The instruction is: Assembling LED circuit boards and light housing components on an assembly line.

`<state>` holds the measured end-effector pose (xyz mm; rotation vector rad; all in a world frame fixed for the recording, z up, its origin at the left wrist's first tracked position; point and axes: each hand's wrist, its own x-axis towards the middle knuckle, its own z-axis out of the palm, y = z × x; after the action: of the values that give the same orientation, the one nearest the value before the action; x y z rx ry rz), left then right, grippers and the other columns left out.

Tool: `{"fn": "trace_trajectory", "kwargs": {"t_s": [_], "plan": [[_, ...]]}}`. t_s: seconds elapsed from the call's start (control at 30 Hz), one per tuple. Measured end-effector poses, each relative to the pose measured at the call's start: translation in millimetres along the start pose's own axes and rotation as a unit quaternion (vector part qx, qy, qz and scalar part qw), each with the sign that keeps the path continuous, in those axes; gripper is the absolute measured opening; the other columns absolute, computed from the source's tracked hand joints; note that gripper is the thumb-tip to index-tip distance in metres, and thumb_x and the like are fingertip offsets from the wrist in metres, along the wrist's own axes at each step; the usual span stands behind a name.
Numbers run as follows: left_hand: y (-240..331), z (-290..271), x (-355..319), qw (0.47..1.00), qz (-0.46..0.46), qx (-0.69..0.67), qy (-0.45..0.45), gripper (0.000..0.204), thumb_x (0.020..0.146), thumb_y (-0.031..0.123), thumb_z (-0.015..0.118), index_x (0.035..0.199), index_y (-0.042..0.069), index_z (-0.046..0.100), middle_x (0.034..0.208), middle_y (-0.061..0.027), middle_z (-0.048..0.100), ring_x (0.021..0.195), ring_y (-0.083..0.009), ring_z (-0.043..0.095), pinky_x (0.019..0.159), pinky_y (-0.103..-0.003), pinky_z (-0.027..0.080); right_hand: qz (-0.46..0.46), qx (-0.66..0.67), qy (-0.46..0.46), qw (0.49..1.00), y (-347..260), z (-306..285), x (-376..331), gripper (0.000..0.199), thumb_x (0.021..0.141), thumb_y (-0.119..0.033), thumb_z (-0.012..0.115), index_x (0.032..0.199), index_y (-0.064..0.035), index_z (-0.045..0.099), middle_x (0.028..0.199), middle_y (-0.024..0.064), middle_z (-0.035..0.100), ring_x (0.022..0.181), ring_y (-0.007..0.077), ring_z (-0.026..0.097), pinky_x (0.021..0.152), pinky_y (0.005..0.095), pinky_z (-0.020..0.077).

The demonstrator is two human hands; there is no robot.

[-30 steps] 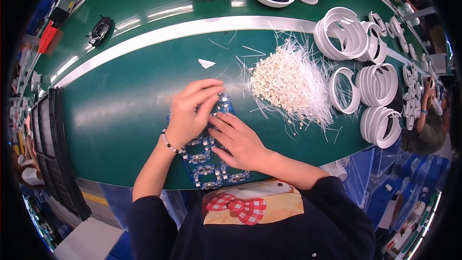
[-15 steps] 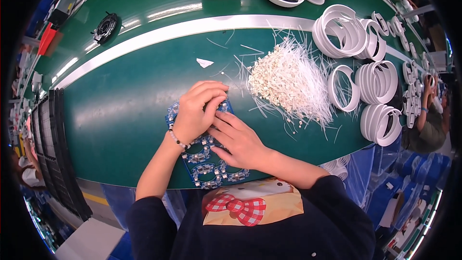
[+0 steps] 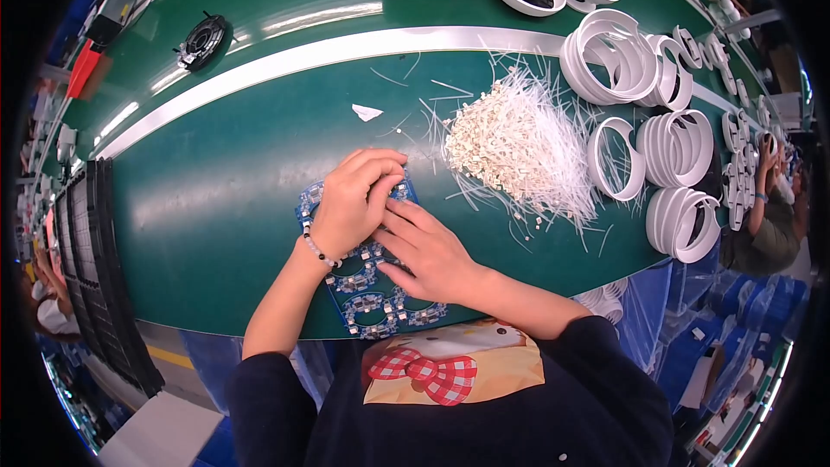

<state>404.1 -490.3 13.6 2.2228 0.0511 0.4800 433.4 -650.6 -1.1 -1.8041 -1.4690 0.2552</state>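
The blue circuit-board panel (image 3: 393,309) lay at the near edge of the green bench (image 3: 216,233), under both hands. The left hand (image 3: 349,201) bent over its far part, fingers curled; whether they gripped anything could not be told. The right hand (image 3: 430,251) was open, its fingers laid across the middle. The 2 hands hid much of the panel. To the right, a pile of white strips and cream pieces (image 3: 527,143) stood between the panel and the white rings (image 3: 661,152). A black tray (image 3: 97,268) stood left. Beyond the white rail (image 3: 389,39) lay 1 black ring-shaped part (image 3: 205,41).
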Motion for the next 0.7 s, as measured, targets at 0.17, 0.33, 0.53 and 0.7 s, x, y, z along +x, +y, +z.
{"fn": "trace_trajectory", "kwargs": {"t_s": [0.17,0.33,0.53,0.7], "plan": [[-0.8,1.9,-1.1,1.0,-0.004,0.03,-0.003,0.007,0.072,-0.001,0.064,0.079,-0.001,0.062,0.094,-0.01,0.065,0.083,-0.0271,0.062,0.079,-0.035,0.049,0.0,-0.013,-0.001,1.0,-1.5,-1.6,0.5,0.043,0.07,-0.016,0.069,0.107,0.0021,0.057,0.121,0.0183,0.048,0.117,0.034,0.043,0.099,0.0432,0.0355],[-7.6,3.1,-2.5,0.995,0.071,0.076,-0.002,0.008,0.072,0.0,0.065,0.079,-0.001,0.062,0.094,-0.01,0.065,0.081,-0.0267,0.062,0.076,-0.034,0.05,0.0,-0.012,-0.003,1.0,-1.0,-1.6,0.2,0.043,0.07,-0.015,0.069,0.107,0.0021,0.057,0.122,0.0184,0.048,0.117,0.034,0.042,0.099,0.0433,0.0357],[2.7,-1.8,-0.6,0.998,-0.044,-0.042,0.016,0.007,0.072,-0.001,0.065,0.078,-0.001,0.062,0.094,-0.0102,0.065,0.081,-0.025,0.063,0.072,-0.032,0.051,0.001,-0.007,0.003,1.0,-0.7,-2.0,0.4,0.043,0.069,-0.015,0.069,0.107,0.0023,0.057,0.122,0.0185,0.048,0.117,0.0342,0.042,0.099,0.0435,0.0358],[-3.5,5.3,-0.6,1.0,0.009,0.018,0.017,0.007,0.073,-0.002,0.064,0.079,-0.002,0.063,0.094,-0.0109,0.065,0.08,-0.0242,0.063,0.067,-0.03,0.051,0.004,-0.002,0.001,1.0,-1.7,-2.6,1.0,0.044,0.069,-0.015,0.069,0.107,0.0023,0.057,0.122,0.0187,0.048,0.117,0.0342,0.042,0.099,0.0436,0.0357]]}}
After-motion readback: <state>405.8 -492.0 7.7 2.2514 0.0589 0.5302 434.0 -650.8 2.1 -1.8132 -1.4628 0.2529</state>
